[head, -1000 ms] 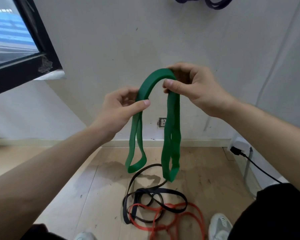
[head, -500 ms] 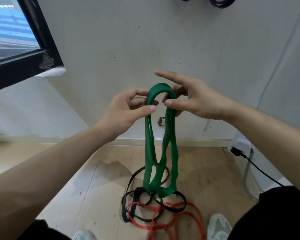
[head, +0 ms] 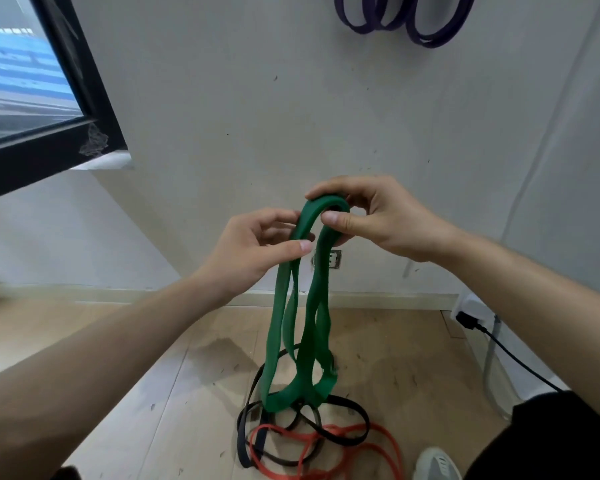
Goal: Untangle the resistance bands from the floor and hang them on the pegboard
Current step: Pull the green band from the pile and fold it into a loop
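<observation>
A wide green resistance band (head: 293, 341) hangs doubled in front of me, its loops dangling just above the floor. My right hand (head: 374, 220) pinches the top bend of the green band between thumb and fingers. My left hand (head: 253, 249) grips the left strand just below that bend. On the wooden floor below lie a black band (head: 347, 441) and a red band (head: 371, 455), tangled together. A purple band (head: 406, 19) hangs in loops high on the wall; its support is out of frame.
A dark-framed window (head: 84, 109) is at the upper left. A wall socket (head: 333, 259) sits behind the green band. A black cable (head: 510, 355) runs from a plug at the right wall. My shoe (head: 435, 464) is at the bottom right.
My right hand's fingers have closed over the top bend of the green band, and the view has tilted up, showing more of the purple band.
</observation>
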A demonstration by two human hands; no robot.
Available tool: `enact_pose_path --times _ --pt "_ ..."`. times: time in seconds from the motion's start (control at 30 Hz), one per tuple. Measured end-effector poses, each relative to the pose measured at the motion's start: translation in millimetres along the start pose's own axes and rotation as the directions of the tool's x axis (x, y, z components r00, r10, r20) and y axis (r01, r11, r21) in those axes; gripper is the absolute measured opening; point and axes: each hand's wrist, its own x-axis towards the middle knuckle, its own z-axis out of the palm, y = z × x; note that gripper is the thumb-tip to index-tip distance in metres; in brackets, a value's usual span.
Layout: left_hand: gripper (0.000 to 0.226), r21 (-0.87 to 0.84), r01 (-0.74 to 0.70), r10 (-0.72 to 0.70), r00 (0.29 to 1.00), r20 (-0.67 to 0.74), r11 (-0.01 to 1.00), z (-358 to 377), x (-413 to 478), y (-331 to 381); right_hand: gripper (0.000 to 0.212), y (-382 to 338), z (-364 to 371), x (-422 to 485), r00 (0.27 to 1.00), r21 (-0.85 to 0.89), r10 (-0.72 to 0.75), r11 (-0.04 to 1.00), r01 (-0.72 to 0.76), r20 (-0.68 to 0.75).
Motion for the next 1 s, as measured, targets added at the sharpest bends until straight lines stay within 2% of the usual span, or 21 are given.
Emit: enact_pose_path --times 0.13,0.2,0.33,0.57,0.63,0.73,0.87,1.0 --pt "0.041 0.033 -0.03 0.031 0.999 -0.026 0.999 1 1 1 0.026 -1 11 1 0.996 0.082 -0.034 0.996 0.041 -0.087" --pt "0.051 0.077 -0.037 0.039 0.999 -0.023 0.996 3 1 1 0.024 -2 13 1 0.99 0.139 -0.05 0.988 0.068 -0.128" --pt "0.065 0.159 0.035 -0.039 0.999 0.023 0.987 14 -3 -9 0.023 -6 13 3 0.974 0.213 -0.074 0.97 0.121 -0.216" --pt "0.052 0.144 0.18 -0.189 0.981 0.049 0.973 28 -5 -33 0.02 -15 1 2 0.956 0.489 0.011 0.861 0.14 -0.294" --pt "0.052 0.135 0.191 -0.199 0.979 0.047 0.972 28 -4 -37 0.02 -13 -6 2 0.95 0.517 0.04 0.845 0.133 -0.31" --pt "0.04 0.124 0.198 -0.205 0.978 0.046 0.972 26 0 -39 0.019 -5 -19 1 0.933 0.566 0.096 0.814 0.128 -0.348" --pt "0.036 0.152 0.227 -0.228 0.974 -0.011 0.962 26 6 -35 0.018 11 -39 1 0.918 0.649 0.173 0.752 0.111 -0.357" --pt "0.023 0.084 0.233 -0.234 0.972 -0.004 0.969 24 9 -29 0.019 30 -56 -2 0.894 0.713 0.314 0.701 0.008 -0.319"
